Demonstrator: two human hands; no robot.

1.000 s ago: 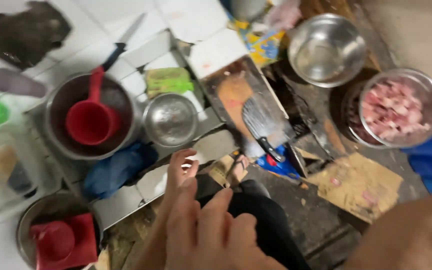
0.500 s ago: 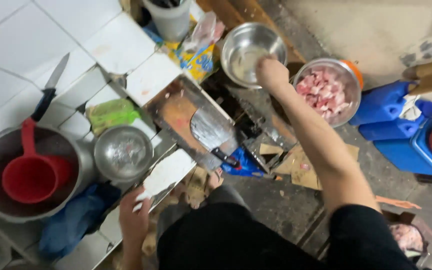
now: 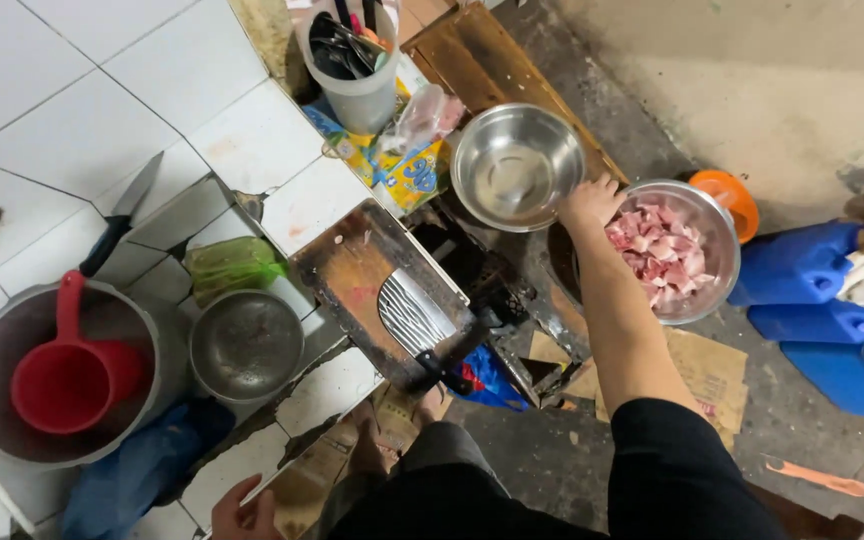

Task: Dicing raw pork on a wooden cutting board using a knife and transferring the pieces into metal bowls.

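Right grip [image 3: 592, 203], at the end of a fully stretched arm, wedged in the gap between two bowls. Just to its left, touching or nearly touching the knuckles: empty steel bowl [image 3: 517, 165], mouth up. Just to its right and slightly nearer the body: bowl of meat pieces [image 3: 667, 250], heaped with pink cubes, rim right at the fingertips. Fingers bent downward over that meeting of rims; impossible to tell whether clamped on a rim or merely resting there.

Left grip [image 3: 242, 510] far back, low by the knee at the near edge of the tiled desk [image 3: 72, 130], loosely curled, nothing in it as far as shows. Well apart from both bowls, so clearly the farther one.

Between the two grips: cutting board [image 3: 352, 270] with cleaver [image 3: 414, 318] lying along it, handle toward the body.
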